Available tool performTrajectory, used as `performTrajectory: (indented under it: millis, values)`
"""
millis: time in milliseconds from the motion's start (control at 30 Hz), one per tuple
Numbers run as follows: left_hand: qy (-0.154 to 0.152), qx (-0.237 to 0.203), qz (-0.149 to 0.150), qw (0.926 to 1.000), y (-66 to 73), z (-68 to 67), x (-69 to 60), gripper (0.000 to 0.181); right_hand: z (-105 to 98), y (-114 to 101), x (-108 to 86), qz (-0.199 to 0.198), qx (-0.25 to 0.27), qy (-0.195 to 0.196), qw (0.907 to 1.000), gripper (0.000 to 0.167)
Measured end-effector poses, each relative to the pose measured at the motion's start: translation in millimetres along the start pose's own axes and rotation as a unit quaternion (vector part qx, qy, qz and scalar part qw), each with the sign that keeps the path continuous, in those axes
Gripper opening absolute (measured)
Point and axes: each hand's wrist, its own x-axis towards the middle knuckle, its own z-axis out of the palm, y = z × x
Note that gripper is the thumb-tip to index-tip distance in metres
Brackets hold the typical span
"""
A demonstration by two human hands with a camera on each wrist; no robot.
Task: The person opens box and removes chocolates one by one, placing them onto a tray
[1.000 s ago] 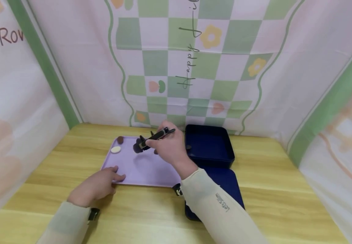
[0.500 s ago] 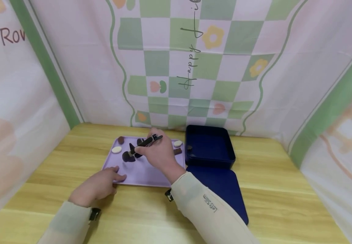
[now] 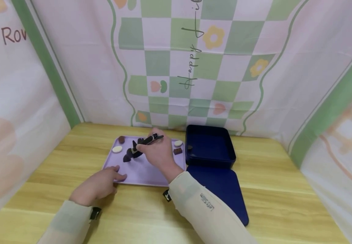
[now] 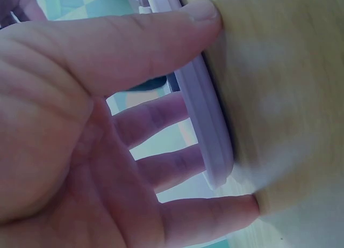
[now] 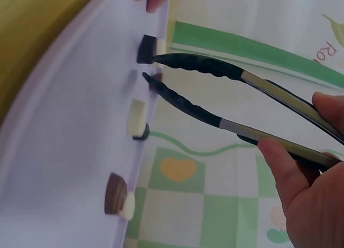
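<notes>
My right hand (image 3: pixel 160 153) holds black tongs (image 5: pixel 188 104) over the lilac tray (image 3: pixel 151 178). In the right wrist view their tips are spread apart, and one lies by a dark chocolate-like piece (image 5: pixel 146 49) on the tray; whether they touch is unclear. That piece (image 3: pixel 126 158) shows below the tips in the head view. Straight fingers of my left hand (image 3: pixel 95 186) rest against the tray's near left corner. Its little finger reaches the table in the left wrist view. On the tray lie a white oval piece (image 3: pixel 117 149) and a brown piece (image 3: pixel 121 139).
Another white oval (image 3: pixel 178 143) and a brown square (image 3: pixel 177 151) lie at the tray's right end. A dark blue box (image 3: pixel 210 162) stands open at the right, its flat lid (image 3: pixel 225 193) in front. Printed cloth hangs behind and on both sides.
My right hand has moved left and down with the tongs, carrying the dark piece to the tray. The tongs' tips have parted from it. My left hand has stayed in place.
</notes>
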Motion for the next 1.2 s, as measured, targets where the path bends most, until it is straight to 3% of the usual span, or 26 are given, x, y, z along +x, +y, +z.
performTrajectory:
  millis: [467, 700, 800, 900, 1000, 1067, 1200]
  values:
    - [0.006, 0.014, 0.02, 0.9997, -2.1, 0.5, 1.4, 0.051, 32, -8, -1.7, 0.01, 0.053, 0.011, 0.9985, 0.041]
    - [0.011, 0.021, 0.032, 0.9992, -1.6, -0.4, 0.7, 0.052, 36, -8, -3.7, -0.003, 0.036, 0.003, 0.9994, 0.043]
    - [0.006, 0.022, 0.031, 0.9992, -0.4, -0.6, 2.4, 0.052, 32, -7, -4.5, 0.004, 0.052, 0.003, 0.9986, 0.041]
    - [0.002, 0.02, 0.028, 0.9994, -0.8, 0.3, 3.6, 0.051, 16, -6, -7.1, 0.015, 0.091, 0.005, 0.9957, 0.037]
    - [0.002, 0.019, 0.025, 0.9995, -1.9, 1.6, 3.8, 0.051, -13, -5, -10.5, 0.01, 0.114, 0.016, 0.9932, 0.036]
    - [0.005, 0.019, 0.026, 0.9995, -2.4, 2.1, 3.5, 0.051, -39, -4, -12.8, -0.014, 0.11, 0.041, 0.9929, 0.037]
    - [0.011, 0.017, 0.028, 0.9994, -2.7, 3.2, 2.9, 0.051, -94, 5, -18.5, -0.089, 0.1, 0.119, 0.9839, 0.039]
